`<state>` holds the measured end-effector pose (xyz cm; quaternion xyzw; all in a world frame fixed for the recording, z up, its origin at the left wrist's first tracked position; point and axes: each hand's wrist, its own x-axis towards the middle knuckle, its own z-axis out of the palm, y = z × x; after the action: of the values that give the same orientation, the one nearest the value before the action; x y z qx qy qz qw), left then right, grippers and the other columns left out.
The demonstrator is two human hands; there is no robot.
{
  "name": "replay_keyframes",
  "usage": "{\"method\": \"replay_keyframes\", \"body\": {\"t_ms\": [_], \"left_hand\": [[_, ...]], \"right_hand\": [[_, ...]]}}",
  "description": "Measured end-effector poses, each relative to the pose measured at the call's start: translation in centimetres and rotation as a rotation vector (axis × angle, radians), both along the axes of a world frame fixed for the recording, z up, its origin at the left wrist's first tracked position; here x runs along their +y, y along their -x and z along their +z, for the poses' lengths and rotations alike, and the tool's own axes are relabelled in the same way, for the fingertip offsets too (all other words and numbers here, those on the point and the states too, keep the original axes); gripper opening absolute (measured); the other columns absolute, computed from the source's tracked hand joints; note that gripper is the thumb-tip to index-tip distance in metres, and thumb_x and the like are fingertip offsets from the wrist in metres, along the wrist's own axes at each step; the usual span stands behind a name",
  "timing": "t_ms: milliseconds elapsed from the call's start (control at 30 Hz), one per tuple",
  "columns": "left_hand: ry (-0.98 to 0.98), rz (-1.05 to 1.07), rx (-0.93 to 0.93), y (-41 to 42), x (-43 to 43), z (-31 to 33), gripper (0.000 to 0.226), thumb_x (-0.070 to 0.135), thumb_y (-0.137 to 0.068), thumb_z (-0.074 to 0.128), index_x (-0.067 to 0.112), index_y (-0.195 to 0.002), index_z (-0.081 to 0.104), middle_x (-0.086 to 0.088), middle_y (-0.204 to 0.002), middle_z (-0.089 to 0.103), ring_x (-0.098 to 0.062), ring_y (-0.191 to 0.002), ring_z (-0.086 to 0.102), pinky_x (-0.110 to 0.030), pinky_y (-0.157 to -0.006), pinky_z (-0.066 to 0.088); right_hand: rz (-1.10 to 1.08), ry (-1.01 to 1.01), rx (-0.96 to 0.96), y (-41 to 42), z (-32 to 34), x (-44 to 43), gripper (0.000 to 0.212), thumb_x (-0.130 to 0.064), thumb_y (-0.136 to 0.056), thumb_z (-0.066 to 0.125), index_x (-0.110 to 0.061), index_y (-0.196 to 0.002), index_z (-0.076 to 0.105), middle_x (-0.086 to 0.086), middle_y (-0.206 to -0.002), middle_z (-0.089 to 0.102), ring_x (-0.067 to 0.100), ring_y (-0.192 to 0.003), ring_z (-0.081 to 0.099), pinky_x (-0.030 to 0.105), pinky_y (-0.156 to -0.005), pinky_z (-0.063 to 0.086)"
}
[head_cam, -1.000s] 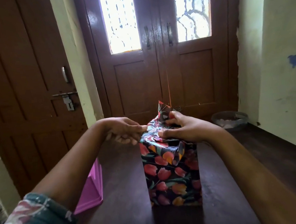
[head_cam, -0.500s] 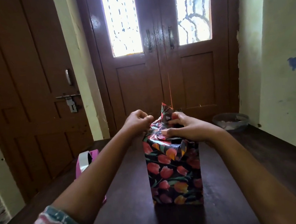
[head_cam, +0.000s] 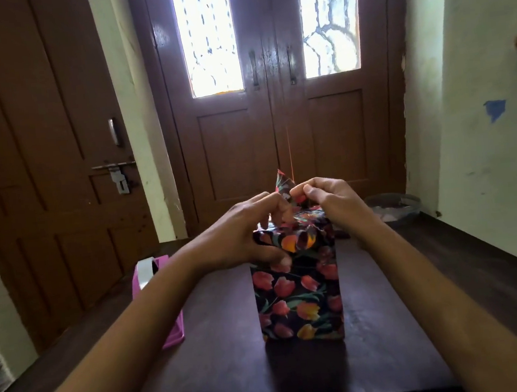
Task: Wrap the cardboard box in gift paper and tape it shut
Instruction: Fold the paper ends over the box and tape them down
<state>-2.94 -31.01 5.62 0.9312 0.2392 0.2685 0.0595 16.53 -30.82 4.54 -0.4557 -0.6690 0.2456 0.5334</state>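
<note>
1. Head view shows a dark wooden desk (head_cam: pixel 221 343) running away toward a double door (head_cam: pixel 276 104), with a shallow bowl (head_cam: pixel 392 205) at its far right corner.
2. A box (head_cam: pixel 298 300) stands upright near the middle of the desk, its sides fully covered in dark tulip-print paper (head_cam: pixel 283 182) that rises past the top in a loose peak.
3. A pink tape dispenser (head_cam: pixel 163 301) sits near the left edge, well apart from the box and untouched.
4. The left hand (head_cam: pixel 239 239) is closed on the box's top left corner, thumb pressing the folded paper against the near face, fingers curled over the top.
5. The right hand (head_cam: pixel 331 201) pinches the upright paper flap between thumb and fingertips.
6. Progress, as I judge it: the body is wrapped and the bottom looks closed; the top end is partly folded, still standing open, and no tape is visible there. Folding the last flap down and taping it remain.
7. Against the frame half a second back, the left hand has come off the far left edge onto the near corner, and the right has lifted from lying flat on top to pinching the flap tip.
</note>
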Motion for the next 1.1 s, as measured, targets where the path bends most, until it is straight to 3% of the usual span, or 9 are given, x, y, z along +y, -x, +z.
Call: {"method": "replay_keyframes", "body": {"t_ms": [133, 300, 367, 467, 633, 733, 833, 900, 1100], "left_hand": [[-0.053, 0.064, -0.049, 1.0, 0.1, 0.1, 0.034, 0.032, -0.071, 0.079, 0.034, -0.093, 0.052, 0.02, -0.096, 0.046, 0.003, -0.085, 0.046, -0.008, -0.068, 0.039], [0.073, 0.096, -0.027, 1.7, 0.4, 0.2, 0.058, 0.04, -0.065, 0.078, 0.033, -0.113, 0.046, 0.015, -0.116, 0.045, -0.001, -0.106, 0.047, -0.017, -0.086, 0.043], [0.08, 0.084, 0.028, 1.6, 0.6, -0.1, 0.053, 0.032, -0.067, 0.081, 0.027, -0.111, 0.051, 0.016, -0.114, 0.051, -0.003, -0.106, 0.051, -0.025, -0.088, 0.048], [0.056, 0.056, -0.011, 1.4, 0.7, -0.6, 0.039, 0.024, -0.071, 0.08, 0.02, -0.104, 0.059, 0.012, -0.105, 0.059, -0.005, -0.098, 0.057, -0.026, -0.084, 0.052], [-0.089, 0.052, -0.026, 1.1, 1.0, -0.8, 0.018, 0.027, -0.079, 0.07, 0.023, -0.095, 0.066, 0.01, -0.094, 0.062, -0.009, -0.087, 0.06, -0.024, -0.075, 0.052], [0.118, 0.038, -0.213, 0.9, 0.9, -0.5, 0.023, 0.029, -0.083, 0.066, 0.007, -0.087, 0.07, -0.001, -0.084, 0.067, -0.015, -0.08, 0.066, -0.025, -0.073, 0.056], [0.195, 0.093, -0.331, 0.5, 1.0, -0.5, 0.027, 0.034, -0.084, 0.059, 0.009, -0.08, 0.069, -0.006, -0.076, 0.068, -0.021, -0.074, 0.067, -0.031, -0.07, 0.054], [0.214, 0.147, -0.385, 0.1, 1.2, -0.6, 0.026, 0.036, -0.086, 0.056, 0.015, -0.075, 0.067, -0.002, -0.071, 0.066, -0.018, -0.07, 0.066, -0.023, -0.064, 0.051], [0.344, 0.204, -0.508, -0.2, 1.3, -1.1, 0.021, 0.03, -0.088, 0.058, 0.016, -0.075, 0.066, 0.003, -0.072, 0.067, -0.009, -0.07, 0.068, -0.018, -0.063, 0.052]], "right_hand": [[0.156, -0.064, -0.169, -0.6, -0.8, -1.6, 0.039, -0.038, -0.098, 0.037, -0.019, -0.103, 0.07, -0.009, -0.106, 0.066, -0.006, -0.096, 0.059, 0.011, -0.082, 0.043], [0.243, 0.021, -0.305, -0.8, -2.1, -1.7, 0.056, -0.059, -0.09, 0.026, -0.028, -0.109, 0.069, -0.002, -0.137, 0.052, 0.01, -0.126, 0.045, 0.039, -0.11, 0.032], [0.258, 0.03, -0.249, -0.7, -2.0, -1.8, 0.058, -0.066, -0.088, 0.032, -0.028, -0.11, 0.07, -0.005, -0.132, 0.056, 0.008, -0.124, 0.048, 0.04, -0.109, 0.035], [0.278, -0.03, -0.095, -1.2, -2.0, -2.2, 0.076, -0.083, -0.061, 0.049, -0.032, -0.118, 0.057, -0.011, -0.12, 0.059, -0.001, -0.107, 0.058, 0.02, -0.088, 0.05], [0.207, -0.117, -0.381, -2.2, -3.2, -2.6, 0.083, -0.067, -0.044, 0.075, -0.035, -0.116, 0.047, -0.017, -0.119, 0.052, 0.002, -0.109, 0.054, 0.025, -0.091, 0.051], [0.264, -0.13, -0.279, -2.3, -3.6, -2.4, 0.086, -0.072, -0.043, 0.074, -0.03, -0.114, 0.05, -0.01, -0.116, 0.058, 0.006, -0.106, 0.058, 0.023, -0.089, 0.051], [0.188, -0.178, -0.242, -1.7, -3.0, -2.3, 0.057, -0.056, -0.058, 0.074, -0.025, -0.103, 0.056, -0.009, -0.103, 0.063, 0.005, -0.095, 0.062, 0.019, -0.081, 0.052], [0.085, -0.255, -0.236, -1.0, -2.4, -1.7, 0.04, -0.048, -0.072, 0.068, -0.016, -0.095, 0.065, -0.003, -0.089, 0.068, 0.01, -0.083, 0.065, 0.027, -0.073, 0.053], [-0.002, -0.213, -0.101, -0.2, -2.1, -0.9, 0.044, -0.057, -0.076, 0.06, -0.019, -0.094, 0.072, 0.002, -0.076, 0.072, 0.017, -0.071, 0.07, 0.045, -0.07, 0.056]]}}
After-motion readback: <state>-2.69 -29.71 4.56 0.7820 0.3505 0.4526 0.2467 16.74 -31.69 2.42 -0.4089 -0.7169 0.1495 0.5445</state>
